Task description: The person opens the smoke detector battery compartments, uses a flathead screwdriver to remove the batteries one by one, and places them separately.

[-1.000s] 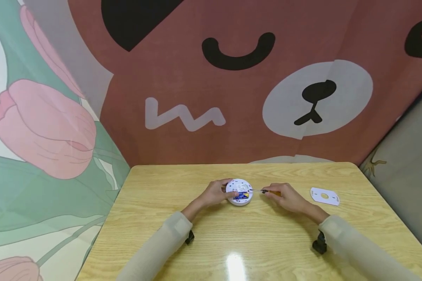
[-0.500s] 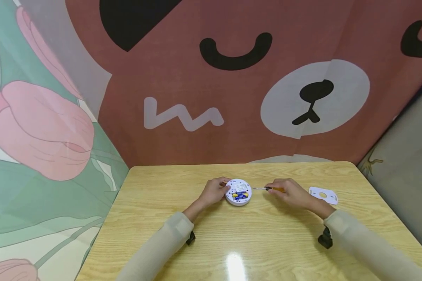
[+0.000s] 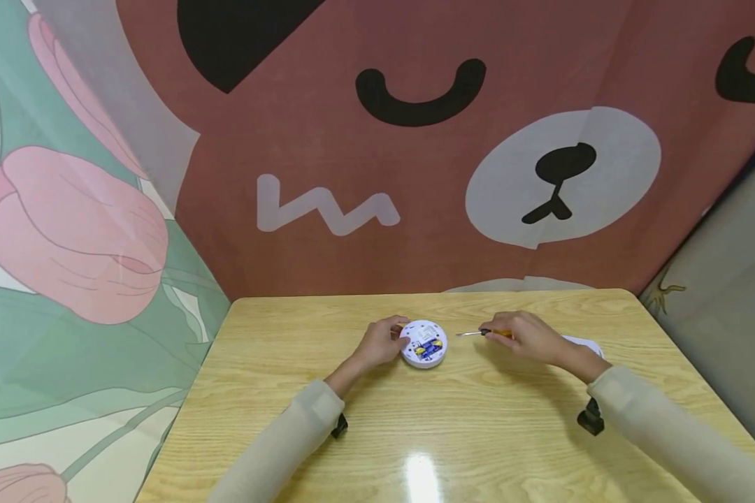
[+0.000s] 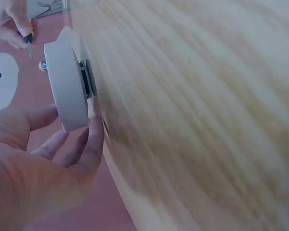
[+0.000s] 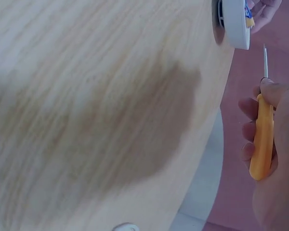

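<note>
A round white smoke detector (image 3: pixel 423 360), with blue and yellow batteries (image 3: pixel 429 349) in its upper side, is held by my left hand (image 3: pixel 377 342). In the left wrist view the thumb lies on the face of the detector (image 4: pixel 70 86) and the fingers reach under it; its vented underside faces the table, slightly above it. My right hand (image 3: pixel 531 339) grips an orange-handled screwdriver (image 5: pixel 263 139), the thumb near the collar. Its thin metal shaft (image 3: pixel 468 334) points left toward the detector, with a gap between tip and rim.
Partly hidden behind my right wrist, a white mounting plate (image 3: pixel 585 344) lies on the wooden table (image 3: pixel 478 419). Beyond the table's far edge hangs a cloth (image 3: pixel 327 258) printed with a bear's face. Black wrist cameras (image 3: pixel 591 417) hang under both sleeves.
The screwdriver has drawn back from the detector to the right and slightly away from me. My left thumb has slid off the batteries toward the rim. My right arm now covers part of the plate.
</note>
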Motion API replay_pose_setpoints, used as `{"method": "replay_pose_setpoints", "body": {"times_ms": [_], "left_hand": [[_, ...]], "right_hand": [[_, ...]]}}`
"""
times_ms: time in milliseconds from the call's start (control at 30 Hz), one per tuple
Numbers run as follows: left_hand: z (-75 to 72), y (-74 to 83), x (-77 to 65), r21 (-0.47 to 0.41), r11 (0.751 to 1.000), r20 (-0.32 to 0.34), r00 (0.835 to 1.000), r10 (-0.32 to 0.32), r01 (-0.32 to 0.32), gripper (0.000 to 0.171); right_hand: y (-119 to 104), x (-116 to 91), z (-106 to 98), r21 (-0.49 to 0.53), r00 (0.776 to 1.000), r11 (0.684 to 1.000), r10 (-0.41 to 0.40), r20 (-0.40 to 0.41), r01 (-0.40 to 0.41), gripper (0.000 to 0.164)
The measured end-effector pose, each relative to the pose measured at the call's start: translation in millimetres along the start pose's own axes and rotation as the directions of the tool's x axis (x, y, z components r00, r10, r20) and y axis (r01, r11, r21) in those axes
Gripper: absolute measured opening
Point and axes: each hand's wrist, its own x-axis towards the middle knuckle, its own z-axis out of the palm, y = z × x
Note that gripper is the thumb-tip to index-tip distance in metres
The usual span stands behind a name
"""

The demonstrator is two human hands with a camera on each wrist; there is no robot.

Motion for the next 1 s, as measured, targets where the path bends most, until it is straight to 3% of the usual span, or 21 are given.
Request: {"method": "replay_pose_setpoints", "body": {"times_ms": [200,467,700,1000], "left_hand": [[-1.7,2.6,-0.4,-0.033,0.999,0.022,1.000,-0.009,0.009,0.056],[-0.3,5.8,-1.4,-0.021,0.999,0.066,0.996,0.052,-0.051,0.073],[4.7,5.7,0.7,0.044,0.997,0.092,0.994,0.057,-0.061,0.079],[6.3,9.0,-2.5,0.045,0.997,0.072,0.996,0.052,-0.055,0.078]], "right_hand": [[-0.7,3.7,-6.8,-0.078,0.999,0.996,-0.053,0.004,0.053,0.016],[-5.3,11.0,-18.0,-0.184,0.994,0.977,-0.109,0.018,0.111,0.016],[-11.7,18.5,-31.4,-0.279,0.983,0.943,-0.176,0.045,0.181,0.019],[-14.0,30.7,-41.9,-0.353,0.959,0.892,-0.272,0.077,0.281,0.013]]}}
